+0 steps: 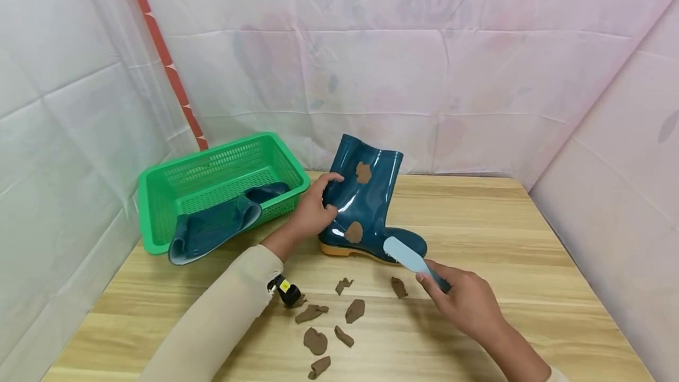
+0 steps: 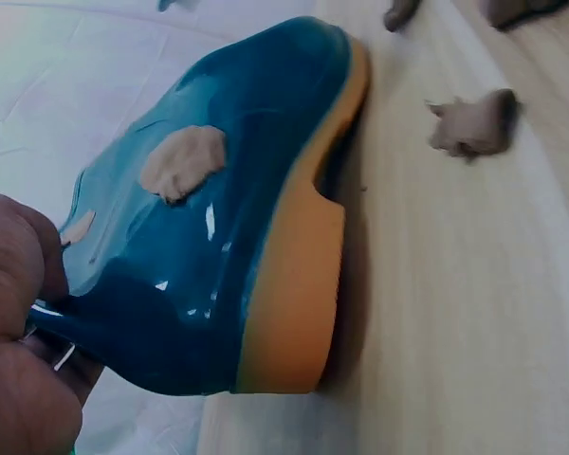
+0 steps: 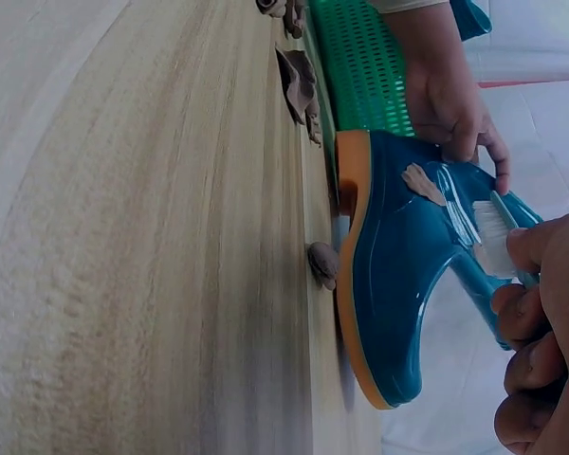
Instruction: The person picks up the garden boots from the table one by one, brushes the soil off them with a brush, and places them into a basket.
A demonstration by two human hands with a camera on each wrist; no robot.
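Observation:
A dark blue rubber boot (image 1: 373, 193) with an orange sole stands on the wooden table, toe to the right. Two brown mud-like patches stick to it, one high on the shaft (image 1: 363, 173) and one near the ankle (image 1: 353, 232). My left hand (image 1: 309, 208) grips the back of the shaft between thumb and fingers. In my right hand (image 1: 469, 302) is a brush with a light blue head (image 1: 405, 254) and a darker handle. Its white bristles (image 3: 493, 227) show in the right wrist view. The brush head overlaps the boot's toe area in the head view.
A green plastic basket (image 1: 223, 155) stands at the back left, with a second blue boot (image 1: 214, 226) lying in it and its shaft over the front rim. Several brown pieces, among them a round one (image 1: 315, 341), lie scattered in front of the standing boot.

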